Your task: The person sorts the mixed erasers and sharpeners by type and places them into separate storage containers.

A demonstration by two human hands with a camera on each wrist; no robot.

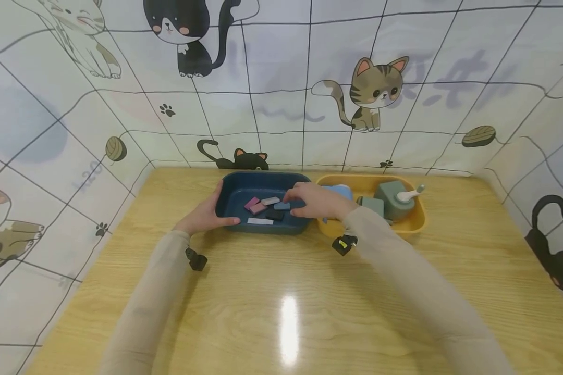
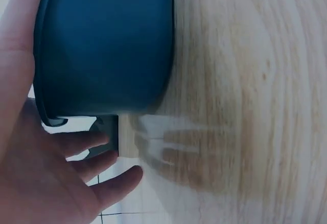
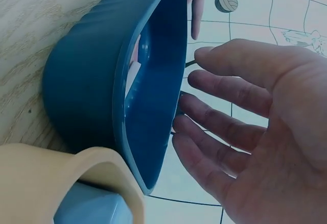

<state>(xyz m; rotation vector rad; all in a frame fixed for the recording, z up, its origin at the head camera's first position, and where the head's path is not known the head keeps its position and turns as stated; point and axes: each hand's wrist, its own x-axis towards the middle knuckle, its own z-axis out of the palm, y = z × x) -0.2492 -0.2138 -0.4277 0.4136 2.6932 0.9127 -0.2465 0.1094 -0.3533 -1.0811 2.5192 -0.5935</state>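
Note:
A dark blue basin (image 1: 225,195) stands on the table near the wall, with several small flat rectangular pieces on its floor: magenta (image 1: 252,203), pink (image 1: 258,208), pale (image 1: 270,201), blue (image 1: 282,206), black (image 1: 275,214) and a long white one (image 1: 260,222). My left hand (image 1: 205,214) spans its left end, thumb along the front rim. In the left wrist view the other fingers (image 2: 120,185) stretch out loosely. Over the basin's right side hangs my right hand (image 1: 316,199), fingers slightly bent. Nothing shows between those fingers in the right wrist view.
Against the basin's right side stands a yellow basin (image 1: 419,221). In it are a light blue item (image 1: 340,190), a grey-green box-like item (image 1: 371,204) and a grey-green pump bottle (image 1: 394,200) with a white nozzle. A cat-patterned wall covering (image 1: 281,114) rises behind the wooden table (image 1: 244,291).

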